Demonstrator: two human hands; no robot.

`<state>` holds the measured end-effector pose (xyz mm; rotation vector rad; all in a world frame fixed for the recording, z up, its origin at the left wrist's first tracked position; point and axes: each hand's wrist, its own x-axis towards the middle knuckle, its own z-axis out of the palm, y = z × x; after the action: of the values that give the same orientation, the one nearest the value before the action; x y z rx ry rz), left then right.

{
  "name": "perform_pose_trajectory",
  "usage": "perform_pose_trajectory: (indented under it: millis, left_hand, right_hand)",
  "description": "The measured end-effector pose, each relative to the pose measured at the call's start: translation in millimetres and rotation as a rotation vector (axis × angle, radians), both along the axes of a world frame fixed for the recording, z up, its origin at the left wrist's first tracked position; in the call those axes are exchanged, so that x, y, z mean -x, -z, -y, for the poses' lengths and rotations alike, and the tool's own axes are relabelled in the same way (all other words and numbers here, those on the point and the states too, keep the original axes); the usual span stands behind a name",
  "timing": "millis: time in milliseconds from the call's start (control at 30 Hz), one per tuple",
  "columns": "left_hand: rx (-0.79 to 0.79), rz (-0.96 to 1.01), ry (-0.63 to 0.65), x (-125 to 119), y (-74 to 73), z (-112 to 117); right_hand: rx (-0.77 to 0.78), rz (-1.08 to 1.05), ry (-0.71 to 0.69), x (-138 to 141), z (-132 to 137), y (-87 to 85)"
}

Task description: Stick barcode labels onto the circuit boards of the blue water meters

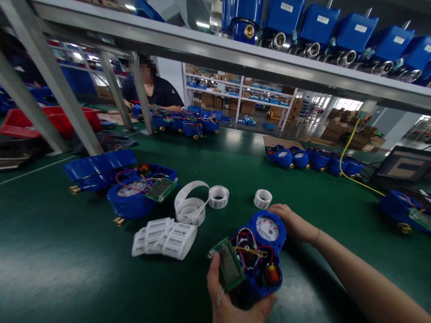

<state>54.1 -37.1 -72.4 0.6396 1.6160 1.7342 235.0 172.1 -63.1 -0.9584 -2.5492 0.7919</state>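
A: Head view, the only one. Position of the open blue meter?

B: Right of centre, near the bottom edge, over the green table. Underside hidden; cannot tell about contact with the surface.

A: Grip?

B: Left hand clamped on the meter's near end, thumb against the edge of the circuit board. Right hand touching the far side, beside the dial; fingers partly hidden, cannot tell how firmly closed.

A: Good handling, in brief?

B: Carry the weight by the housing, never by the board. Thumb on the rim, off the display. Leave slack in the wires; probably prone to snagging. Tilt gently.

A: Nearby?

B: Small label roll just beyond the right hand. Folded barcode labels to the left, well apart from the meter. Worth avoiding with a swinging cable.
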Motion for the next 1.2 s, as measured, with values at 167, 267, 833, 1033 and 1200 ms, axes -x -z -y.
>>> perform_pose_trajectory:
  millis: [167, 267, 833, 1033, 1200]
  left_hand:
    - [-0.053, -0.129, -0.032, -26.6, -1.1, -27.9]
    - [-0.079, -0.115, 0.0, -34.7, -0.9, -38.5]
    - [-0.242, -0.159, 0.334, 37.9, 0.1, 6.3]
    - [-0.08, 0.017, 0.592, 77.8, -26.2, -19.1]
    - [-0.067, 0.021, 0.607, 77.9, -41.5, -29.7]
  right_hand:
    - [-0.056, -0.061, 0.205, -41.4, -8.4, -4.8]
    - [-0.061, -0.153, 0.323, -57.6, 10.6, -14.0]
    - [-0.623, -0.83, 0.606, 70.0, 193.4, -1.4]
    - [-0.883, -0.464, 0.678, 110.1, 188.5, -11.3]
    - [-0.7, -0.408, 0.765, 112.4, 188.4, -7.1]
